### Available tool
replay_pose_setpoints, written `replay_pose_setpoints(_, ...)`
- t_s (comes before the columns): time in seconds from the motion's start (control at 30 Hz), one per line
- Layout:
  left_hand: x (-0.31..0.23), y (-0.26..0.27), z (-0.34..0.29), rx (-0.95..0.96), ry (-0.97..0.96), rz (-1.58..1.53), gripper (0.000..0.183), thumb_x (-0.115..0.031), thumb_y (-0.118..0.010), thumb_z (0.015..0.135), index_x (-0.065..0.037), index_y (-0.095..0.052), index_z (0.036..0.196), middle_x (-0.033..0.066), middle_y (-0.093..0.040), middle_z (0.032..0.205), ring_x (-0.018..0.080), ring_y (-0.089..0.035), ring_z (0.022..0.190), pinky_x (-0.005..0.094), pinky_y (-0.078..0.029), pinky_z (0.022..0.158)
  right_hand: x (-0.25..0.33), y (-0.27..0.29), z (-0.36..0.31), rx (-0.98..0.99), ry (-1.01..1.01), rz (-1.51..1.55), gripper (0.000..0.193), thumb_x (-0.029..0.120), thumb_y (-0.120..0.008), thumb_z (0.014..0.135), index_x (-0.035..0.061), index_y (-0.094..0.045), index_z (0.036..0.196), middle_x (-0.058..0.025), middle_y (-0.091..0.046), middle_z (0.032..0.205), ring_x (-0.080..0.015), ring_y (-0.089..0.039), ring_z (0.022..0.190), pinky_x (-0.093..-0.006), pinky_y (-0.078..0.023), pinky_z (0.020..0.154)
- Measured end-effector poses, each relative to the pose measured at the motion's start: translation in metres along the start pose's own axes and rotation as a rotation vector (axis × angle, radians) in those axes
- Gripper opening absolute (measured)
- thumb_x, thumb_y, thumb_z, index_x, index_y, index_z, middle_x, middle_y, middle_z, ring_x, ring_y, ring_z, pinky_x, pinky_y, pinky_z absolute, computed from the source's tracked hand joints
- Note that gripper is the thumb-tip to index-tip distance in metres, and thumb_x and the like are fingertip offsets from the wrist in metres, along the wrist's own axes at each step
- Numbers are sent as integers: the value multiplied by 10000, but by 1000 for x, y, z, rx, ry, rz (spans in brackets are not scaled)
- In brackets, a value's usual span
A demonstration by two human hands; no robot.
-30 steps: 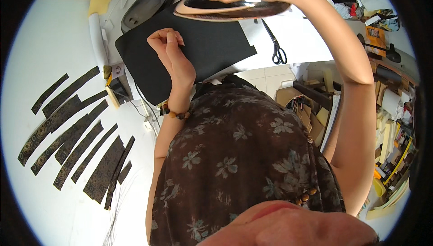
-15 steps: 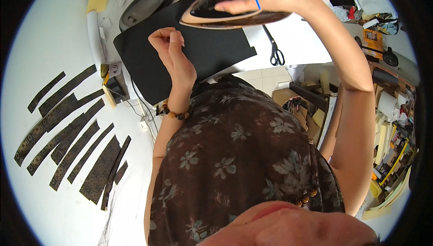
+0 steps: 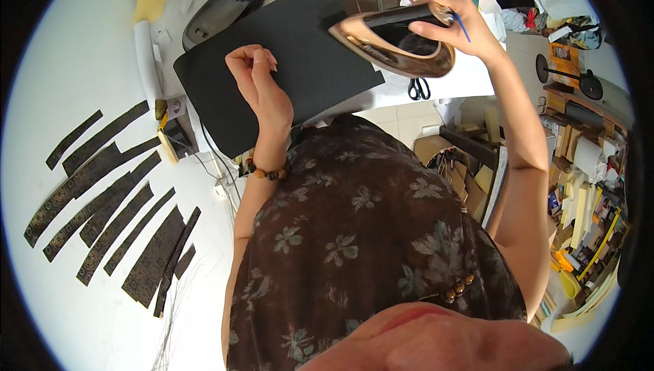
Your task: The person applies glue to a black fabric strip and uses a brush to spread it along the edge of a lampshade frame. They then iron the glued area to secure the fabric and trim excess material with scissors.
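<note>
My right hand is closed round the handle of a brown and gold clothes iron, which is tilted with its pointed end toward the left. The iron hangs over the right end of a black board or mat on the white table. Over the left part of this black surface, my left hand is curled, thumb against the fingers. Whatever it may pinch is hidden against the black. Black scissors lie below the iron, only the handles showing.
Several dark patterned fabric strips lie on the white surface at left. A dark oval iron stand is behind the mat. Cables run down by the mat's left edge. Crowded shelves fill the right side.
My right hand has moved the iron to the right and nearer to me, so it now covers the scissors' blades. My left hand has stayed almost still.
</note>
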State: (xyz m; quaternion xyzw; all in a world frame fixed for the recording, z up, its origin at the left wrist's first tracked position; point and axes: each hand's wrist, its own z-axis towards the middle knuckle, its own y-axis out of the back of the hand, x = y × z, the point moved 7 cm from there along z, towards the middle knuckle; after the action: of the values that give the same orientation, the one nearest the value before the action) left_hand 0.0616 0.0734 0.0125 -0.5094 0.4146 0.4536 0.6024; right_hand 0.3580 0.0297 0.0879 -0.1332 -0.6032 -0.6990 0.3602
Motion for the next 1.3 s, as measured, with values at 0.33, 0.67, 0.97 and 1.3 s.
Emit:
replay_pose_setpoints(0.33,4,-1,-1,17,46,141,128,-139,-460,997,-46,-502,919,32,-513,809,97,-444,737,243,-365,686,-39,4,17,-103,-151,55,376,433,-695,869,59,-668,841,18,-533,638,-43,-483,572,-217,-357,484)
replay_pose_setpoints(0.67,-2,-5,-3,79,55,245,110,-140,-489,978,-42,-518,938,28,-521,818,90,-455,743,231,-371,687,-70,-36,-31,-73,-629,401,361,400,-688,886,85,-599,735,47,-445,522,-44,-400,429,-200,-308,417)
replay_pose_setpoints(0.97,-1,-9,-3,119,58,269,69,-90,-555,940,-45,-513,969,6,-512,835,67,-445,734,211,-363,664,-57,-41,-16,-34,-543,595,316,380,-686,893,69,-646,851,46,-437,497,-35,-395,423,-194,-310,429)
replay_pose_setpoints(1.3,-4,-15,-2,118,76,185,171,-62,-639,894,-44,-490,975,0,-481,826,55,-440,724,196,-363,628,-61,-37,-48,-106,-698,671,322,380,-705,876,64,-663,838,52,-446,499,-29,-372,412,-204,-272,418)
